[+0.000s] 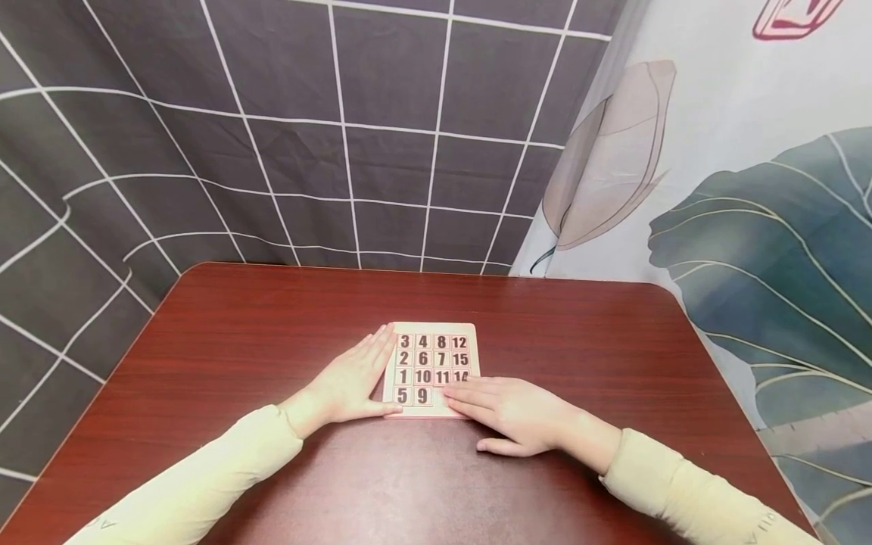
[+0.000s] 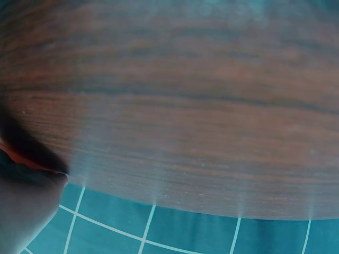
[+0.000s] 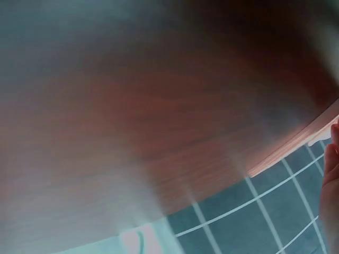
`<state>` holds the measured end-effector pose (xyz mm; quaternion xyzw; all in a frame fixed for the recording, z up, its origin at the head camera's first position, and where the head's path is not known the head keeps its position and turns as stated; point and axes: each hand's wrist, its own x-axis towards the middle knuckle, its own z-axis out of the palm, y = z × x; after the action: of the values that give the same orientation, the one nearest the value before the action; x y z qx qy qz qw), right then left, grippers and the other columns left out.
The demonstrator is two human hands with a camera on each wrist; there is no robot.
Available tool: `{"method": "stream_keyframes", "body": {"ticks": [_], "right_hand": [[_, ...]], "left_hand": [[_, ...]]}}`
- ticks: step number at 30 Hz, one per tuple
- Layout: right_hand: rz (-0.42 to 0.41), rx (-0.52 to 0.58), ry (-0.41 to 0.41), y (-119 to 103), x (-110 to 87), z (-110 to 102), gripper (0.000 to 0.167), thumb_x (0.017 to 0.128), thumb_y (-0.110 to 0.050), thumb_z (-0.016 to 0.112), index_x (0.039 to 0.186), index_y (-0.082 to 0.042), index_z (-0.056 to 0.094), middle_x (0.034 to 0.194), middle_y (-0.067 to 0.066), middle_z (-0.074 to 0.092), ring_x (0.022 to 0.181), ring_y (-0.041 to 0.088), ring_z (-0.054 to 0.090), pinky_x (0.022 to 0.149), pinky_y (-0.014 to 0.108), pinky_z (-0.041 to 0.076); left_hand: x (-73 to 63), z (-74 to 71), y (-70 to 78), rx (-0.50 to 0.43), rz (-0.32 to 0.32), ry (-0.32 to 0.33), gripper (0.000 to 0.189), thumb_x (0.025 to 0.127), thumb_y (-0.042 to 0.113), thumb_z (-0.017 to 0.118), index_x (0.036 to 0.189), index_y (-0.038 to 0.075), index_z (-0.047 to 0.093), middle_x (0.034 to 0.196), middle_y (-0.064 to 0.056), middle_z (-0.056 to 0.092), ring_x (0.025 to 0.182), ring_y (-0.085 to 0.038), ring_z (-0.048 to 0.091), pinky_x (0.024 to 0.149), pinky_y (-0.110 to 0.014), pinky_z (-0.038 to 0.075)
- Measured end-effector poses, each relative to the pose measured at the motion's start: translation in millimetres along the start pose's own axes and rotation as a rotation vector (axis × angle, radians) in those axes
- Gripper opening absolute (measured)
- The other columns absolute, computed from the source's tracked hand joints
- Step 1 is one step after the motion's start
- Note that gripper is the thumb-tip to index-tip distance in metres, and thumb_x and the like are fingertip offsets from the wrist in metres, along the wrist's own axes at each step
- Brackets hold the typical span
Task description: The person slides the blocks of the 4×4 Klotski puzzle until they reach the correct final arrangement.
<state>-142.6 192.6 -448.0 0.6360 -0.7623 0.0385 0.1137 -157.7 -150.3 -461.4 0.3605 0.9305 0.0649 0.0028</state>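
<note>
A pale number slide puzzle (image 1: 436,328) lies flat on the table, its black numbers upright in the head view. Along its left edge rest the straight fingers of my left hand (image 1: 344,384), with the thumb at the lower left corner. My right hand (image 1: 521,414) lays its extended fingers over the lower right tiles, partly covering the 14 and the area right of the 9. Its thumb is spread onto the table below. In the right wrist view, fingertips (image 3: 332,156) overlap the far end of the board's side (image 3: 296,145). Only part of the left hand (image 2: 26,211) shows in the left wrist view.
The reddish-brown wooden table (image 1: 272,303) reaches back to a dark curtain (image 1: 388,68) with white grid lines. A pale curtain (image 1: 722,113) with leaf prints hangs along the right side.
</note>
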Motion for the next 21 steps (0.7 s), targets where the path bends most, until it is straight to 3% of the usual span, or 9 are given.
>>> {"method": "stream_keyframes", "body": {"ticks": [8,21], "right_hand": [[0.046,0.017,0.001,-1,-29.7,-6,0.067,0.099,-0.041,0.07,0.151,-0.001,0.056,0.159,0.014,0.056,0.147,0.024,0.056,0.118,0.044,0.049],[0.042,0.011,0.013,-1,-31.5,1,0.068,0.1,-0.042,0.069,0.152,-0.001,0.055,0.159,0.014,0.056,0.147,0.024,0.056,0.12,0.042,0.046]], "left_hand": [[-1.1,3.4,-2.8,0.004,-0.009,0.005,0.113,0.092,0.065,0.07,0.162,-0.013,0.027,0.172,-0.03,0.026,0.162,-0.04,0.029,0.132,-0.049,0.032],[0.8,3.8,-1.0,0.002,0.006,0.014,0.113,0.092,0.064,0.07,0.161,-0.014,0.027,0.171,-0.031,0.028,0.161,-0.041,0.03,0.132,-0.048,0.032]]}}
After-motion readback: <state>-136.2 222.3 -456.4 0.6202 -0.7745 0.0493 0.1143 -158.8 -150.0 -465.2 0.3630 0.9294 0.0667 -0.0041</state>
